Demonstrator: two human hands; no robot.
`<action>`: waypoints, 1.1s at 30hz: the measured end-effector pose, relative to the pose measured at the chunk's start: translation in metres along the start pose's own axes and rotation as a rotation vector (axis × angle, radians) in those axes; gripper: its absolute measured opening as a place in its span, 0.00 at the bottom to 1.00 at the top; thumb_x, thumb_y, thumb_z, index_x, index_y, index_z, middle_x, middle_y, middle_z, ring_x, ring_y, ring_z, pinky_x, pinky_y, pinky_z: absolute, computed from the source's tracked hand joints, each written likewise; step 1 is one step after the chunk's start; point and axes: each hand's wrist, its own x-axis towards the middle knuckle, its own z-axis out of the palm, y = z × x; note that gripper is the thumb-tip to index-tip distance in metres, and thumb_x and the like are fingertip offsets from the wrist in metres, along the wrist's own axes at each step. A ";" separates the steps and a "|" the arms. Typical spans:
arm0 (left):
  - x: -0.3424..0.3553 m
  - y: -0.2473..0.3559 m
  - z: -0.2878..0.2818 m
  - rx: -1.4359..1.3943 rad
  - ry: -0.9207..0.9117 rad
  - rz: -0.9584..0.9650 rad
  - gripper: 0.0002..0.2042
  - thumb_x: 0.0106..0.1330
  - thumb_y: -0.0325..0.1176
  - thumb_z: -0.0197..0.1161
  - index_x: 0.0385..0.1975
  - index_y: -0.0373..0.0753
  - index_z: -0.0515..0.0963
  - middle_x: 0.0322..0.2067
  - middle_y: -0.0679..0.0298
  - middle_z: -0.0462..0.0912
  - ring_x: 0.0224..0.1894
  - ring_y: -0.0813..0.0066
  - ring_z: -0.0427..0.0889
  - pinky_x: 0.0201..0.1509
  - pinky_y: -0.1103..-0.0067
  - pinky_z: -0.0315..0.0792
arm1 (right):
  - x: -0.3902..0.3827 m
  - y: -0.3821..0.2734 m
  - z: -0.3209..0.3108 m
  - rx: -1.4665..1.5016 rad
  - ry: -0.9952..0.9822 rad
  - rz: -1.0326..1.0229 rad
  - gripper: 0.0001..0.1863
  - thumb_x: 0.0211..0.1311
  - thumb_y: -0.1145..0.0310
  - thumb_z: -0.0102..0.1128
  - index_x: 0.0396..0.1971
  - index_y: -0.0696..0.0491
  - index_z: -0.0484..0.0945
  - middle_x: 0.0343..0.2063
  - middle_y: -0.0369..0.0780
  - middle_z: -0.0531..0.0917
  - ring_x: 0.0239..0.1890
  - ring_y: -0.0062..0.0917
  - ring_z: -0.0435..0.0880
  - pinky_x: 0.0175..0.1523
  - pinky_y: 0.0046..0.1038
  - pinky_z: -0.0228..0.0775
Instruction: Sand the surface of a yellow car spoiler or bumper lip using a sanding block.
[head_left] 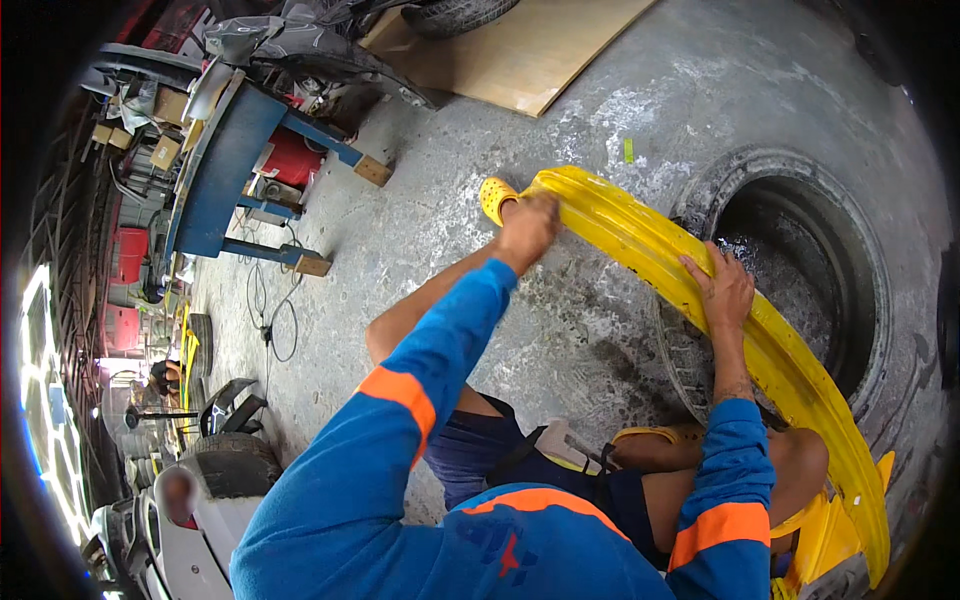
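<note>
A long, curved yellow body panel (625, 235), scuffed along its edges, stretches from the middle of the view down to the lower right. It lies across the near side of a large black tire (870, 270). At the panel's far left end is my left hand (533, 228), blurred, with its fingers curled; whatever is in it is hidden. My right hand (728, 290) grips the panel's middle, fingers spread over the top and reaching its far edge. A yellow clog (494, 200) on my foot sits right beside my left hand.
A blue metal stand (225, 170) with wood-tipped legs is on the left. Black cable (290, 345) loops over the concrete floor. A plywood board (530, 60) lies at the top. Another yellow part (825, 550) is at lower right. A grey vehicle (200, 540) stands lower left.
</note>
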 end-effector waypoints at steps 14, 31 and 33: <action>0.001 0.003 0.001 0.235 0.297 0.268 0.14 0.67 0.37 0.63 0.46 0.34 0.81 0.41 0.50 0.85 0.41 0.47 0.85 0.51 0.56 0.74 | 0.005 -0.003 -0.007 0.011 -0.052 0.033 0.38 0.62 0.30 0.61 0.61 0.44 0.84 0.47 0.49 0.86 0.52 0.44 0.84 0.60 0.49 0.69; 0.006 -0.001 0.011 0.182 0.316 0.242 0.14 0.63 0.34 0.62 0.44 0.31 0.80 0.44 0.47 0.83 0.46 0.44 0.84 0.55 0.60 0.77 | 0.002 -0.002 -0.008 -0.004 -0.040 0.017 0.36 0.64 0.32 0.61 0.59 0.45 0.84 0.44 0.47 0.86 0.50 0.43 0.85 0.57 0.47 0.70; 0.007 -0.005 0.014 0.109 0.299 0.078 0.15 0.66 0.35 0.60 0.46 0.30 0.80 0.46 0.46 0.83 0.50 0.46 0.83 0.56 0.58 0.77 | 0.003 -0.002 -0.009 0.011 -0.069 0.020 0.36 0.64 0.32 0.61 0.59 0.45 0.84 0.45 0.47 0.87 0.50 0.44 0.85 0.57 0.48 0.70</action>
